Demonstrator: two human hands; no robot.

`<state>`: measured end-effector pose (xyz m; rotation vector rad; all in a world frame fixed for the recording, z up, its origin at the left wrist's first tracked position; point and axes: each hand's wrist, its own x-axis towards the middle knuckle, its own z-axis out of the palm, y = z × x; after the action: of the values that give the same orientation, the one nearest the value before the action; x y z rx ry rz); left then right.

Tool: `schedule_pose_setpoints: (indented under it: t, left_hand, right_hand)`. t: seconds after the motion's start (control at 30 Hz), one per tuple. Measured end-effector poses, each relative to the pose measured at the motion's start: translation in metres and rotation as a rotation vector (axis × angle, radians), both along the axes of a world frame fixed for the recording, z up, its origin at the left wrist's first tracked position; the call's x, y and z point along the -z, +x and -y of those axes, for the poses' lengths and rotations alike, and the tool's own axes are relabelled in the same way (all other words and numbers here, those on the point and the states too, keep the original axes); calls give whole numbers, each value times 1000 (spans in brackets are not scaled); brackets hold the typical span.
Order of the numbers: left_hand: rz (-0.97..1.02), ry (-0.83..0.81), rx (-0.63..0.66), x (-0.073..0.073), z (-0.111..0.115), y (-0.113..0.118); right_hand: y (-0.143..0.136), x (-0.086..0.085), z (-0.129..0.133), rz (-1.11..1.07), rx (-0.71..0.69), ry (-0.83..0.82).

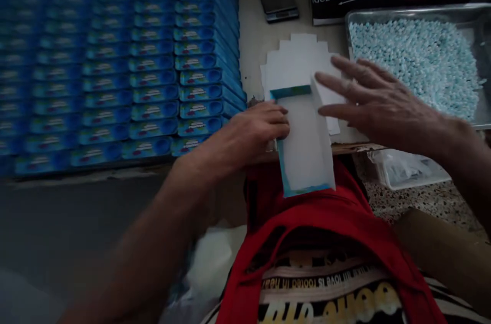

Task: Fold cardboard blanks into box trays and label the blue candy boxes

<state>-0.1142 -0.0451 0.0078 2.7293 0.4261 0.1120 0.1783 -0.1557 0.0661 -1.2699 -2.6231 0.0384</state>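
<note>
A small cardboard box (307, 145), white inside with blue on its edges, lies open-topped with its near end over the table's front edge. Curled over its left wall are the fingers of my left hand (261, 122), closed on the box. My right hand (372, 91) hovers at the box's right side with fingers spread and holds nothing; whether its fingertips touch the right wall I cannot tell. Beneath and beyond the box spread flat white card pieces (295, 61) with stepped edges.
Rows of stacked blue boxes (153, 63) fill the left side. At the right stands a metal tray (484, 53) of pale blue pellets (418, 63). A small scale (278, 2) and a black carton (356, 2) stand behind. Below the table at right is a plastic tub (414, 173).
</note>
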Motion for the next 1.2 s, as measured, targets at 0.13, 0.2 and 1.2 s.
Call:
schedule_pose_setpoints:
  t: [0.13,0.2,1.2]
  left_hand:
    - [-7,3,27,-14,-18,24]
    - [59,64,-3,-24,-20,30]
    - [147,-22,-615,31,60,15]
  right_hand:
    - [-10,37,4,3,-94,8]
    - [-21,54,13,5,-32,39]
    - [-42,101,7,-332,296,-6]
